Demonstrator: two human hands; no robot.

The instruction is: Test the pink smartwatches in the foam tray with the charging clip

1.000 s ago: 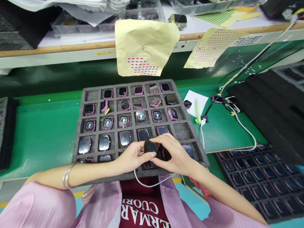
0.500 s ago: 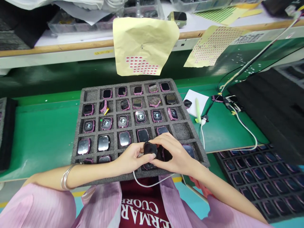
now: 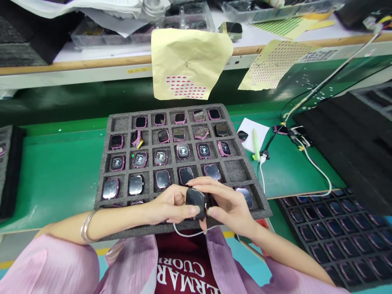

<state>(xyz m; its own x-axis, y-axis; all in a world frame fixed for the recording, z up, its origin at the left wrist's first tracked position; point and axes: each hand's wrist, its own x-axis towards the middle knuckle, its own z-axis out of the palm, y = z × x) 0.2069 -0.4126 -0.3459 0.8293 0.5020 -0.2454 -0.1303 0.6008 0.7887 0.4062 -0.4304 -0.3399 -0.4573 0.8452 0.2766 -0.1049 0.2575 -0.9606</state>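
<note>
A black smartwatch (image 3: 196,201) is held above the front edge of a grey foam tray (image 3: 122,122). My left hand (image 3: 174,205) grips it, the thumb lying across its dark screen. My right hand (image 3: 228,204) is at the watch's right side, fingers bent and spread, the index fingertip near its top edge. A white cable (image 3: 186,235) hangs in a loop below the hands. In the tray's compartments sit several watches with pink-purple cases, some with lit dials, such as one watch (image 3: 183,151). My hands hide part of the front rows.
On the green bench (image 3: 61,171), a white paper (image 3: 260,127) with a green pen-like tool (image 3: 255,143) lies right of the tray, beside cables. A second foam tray (image 3: 333,228) of watches stands lower right. Black foam (image 3: 346,143) is at the right; yellow sheets (image 3: 190,57) hang from the shelf.
The watch has turned and its screen now shows more. My right hand's fingers have opened and shifted slightly right. The view has moved a little.
</note>
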